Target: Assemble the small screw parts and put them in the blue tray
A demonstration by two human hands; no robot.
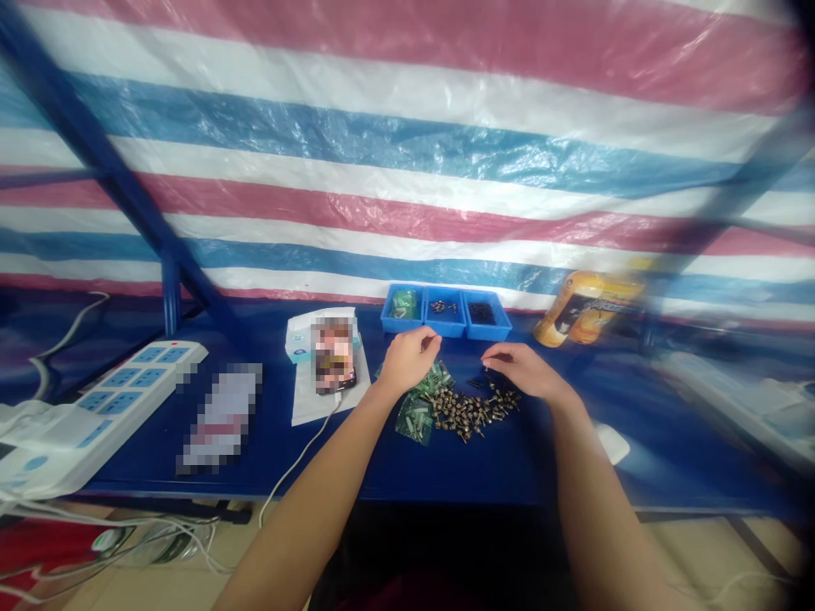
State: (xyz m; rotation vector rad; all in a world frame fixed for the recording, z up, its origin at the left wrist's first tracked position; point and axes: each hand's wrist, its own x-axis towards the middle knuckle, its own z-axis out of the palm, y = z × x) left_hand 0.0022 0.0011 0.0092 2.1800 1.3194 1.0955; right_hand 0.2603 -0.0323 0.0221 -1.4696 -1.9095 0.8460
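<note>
Over the small green-and-clear plastic bags [417, 420] is my left hand [409, 356], its thumb and fingers pinched together. Whatever it may hold is too small to make out. My right hand [525, 371] hovers at the right of a heap of small brass-coloured metal parts [468, 412], fingers closed at the tips. A tiny piece may sit between them, but I cannot tell what. A few thin black pieces [474, 383] lie between the hands at the heap's far edge. Just beyond stands a blue tray [446, 329] with three compartments: green packets, small metal parts, black pieces.
A phone [335, 361] leans on a tissue pack [302, 339], its white cable [306, 448] running off the front edge. Power strips [120, 407] lie left and right. A yellow package [582, 310] stands back right; a white object [612, 443] lies beside my right forearm.
</note>
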